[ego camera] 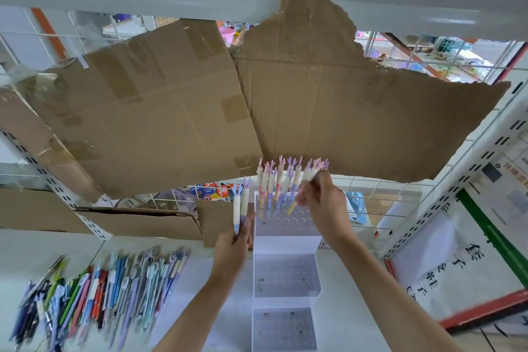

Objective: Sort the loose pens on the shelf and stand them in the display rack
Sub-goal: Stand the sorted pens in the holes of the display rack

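- Setting: a white metal shelf (337, 320) in a shop, backed by wire mesh with torn cardboard (177, 111) taped over it. All positions below are given relative to the rack.
- Rack (285, 274): a clear stepped holder with three tiers of holes, standing mid-shelf. The two tiers nearest the viewer appear empty.
- Standing pens (275, 186): a row of pastel pens with antler-shaped caps occupies the rack's far tier, tips down, caps up. Judged reason: filling from the back keeps the nearer holes reachable without knocking pens already seated.
- Loose pens (97, 297): a mixed pile lying flat on the shelf well to the left of the rack, roughly aligned but blurred. Individual types cannot be told apart.
- Left hand (233, 251): raised just left of the rack's far tier. Its fingers (245, 230) are curled and pressed against two antler pens (240, 206), held upright by their lower ends with caps up. Judged reason: these serve as a ready supply of the matching type, already oriented for insertion.
- Right hand (325, 203): over the right end of the far tier. Thumb and fingers are closed around a small bunch of antler pens (313, 171), caps projecting above the hand.
- One pen (292, 204) slants from the right fingertips toward a hole. Whether its tip is seated cannot be told.
- Judged step: seating that pen upright.
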